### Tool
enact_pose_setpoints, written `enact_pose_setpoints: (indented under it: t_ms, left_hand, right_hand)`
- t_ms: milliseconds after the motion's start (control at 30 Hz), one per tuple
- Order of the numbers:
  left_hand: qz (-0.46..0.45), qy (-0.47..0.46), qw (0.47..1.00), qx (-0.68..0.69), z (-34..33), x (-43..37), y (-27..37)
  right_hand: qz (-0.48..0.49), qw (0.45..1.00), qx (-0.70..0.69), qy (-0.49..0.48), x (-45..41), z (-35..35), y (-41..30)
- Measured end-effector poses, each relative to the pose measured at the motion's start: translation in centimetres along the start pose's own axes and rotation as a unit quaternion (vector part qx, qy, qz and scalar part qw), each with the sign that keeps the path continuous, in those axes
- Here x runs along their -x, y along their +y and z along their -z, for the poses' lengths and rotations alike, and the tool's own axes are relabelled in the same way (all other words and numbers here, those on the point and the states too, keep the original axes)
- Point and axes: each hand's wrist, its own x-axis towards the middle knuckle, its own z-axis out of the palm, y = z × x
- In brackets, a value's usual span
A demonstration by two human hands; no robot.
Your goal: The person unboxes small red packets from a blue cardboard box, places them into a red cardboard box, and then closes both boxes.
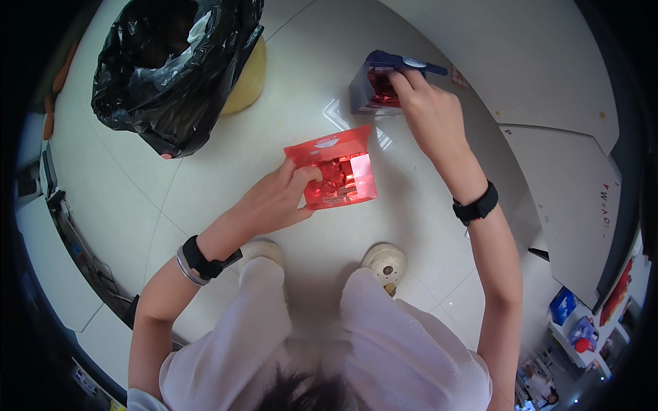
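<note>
My left hand (270, 198) holds an open red carton (366, 180) above the floor. Its thumb reaches over the carton's edge onto shiny red foil packets (336, 174) inside, and the flap stands raised on the far side. Farther off to the right, my right hand (432, 115) dips its fingers into an open dark blue carton (361, 95) that appears to stand on the floor. Red foil (381, 87) shows in that carton beside the fingers. The fingertips are partly hidden, so a grip on the foil cannot be made out.
A bin lined with a black plastic bag (169, 97) stands at the upper left, its yellowish base (247, 77) partly showing. White cabinet-like panels (560, 174) border the right. My cream clogs (385, 262) rest on the tiled floor (205, 169). Cables (92, 251) run along the left.
</note>
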Motion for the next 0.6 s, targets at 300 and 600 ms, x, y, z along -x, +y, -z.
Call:
enact_pose_setpoints:
  t_ms: [300,600]
  left_hand:
    - [-0.006,-0.01,1.0,0.001,0.1,-0.2,0.2]
    - [0.017,-0.032,0.999,0.016,0.0,0.0,-0.6]
  right_hand:
    - [-0.004,0.996,0.039,-0.083,-0.9,-1.1,0.6]
    - [-0.001,0.999,0.046,0.009,1.8,5.1,-1.1]
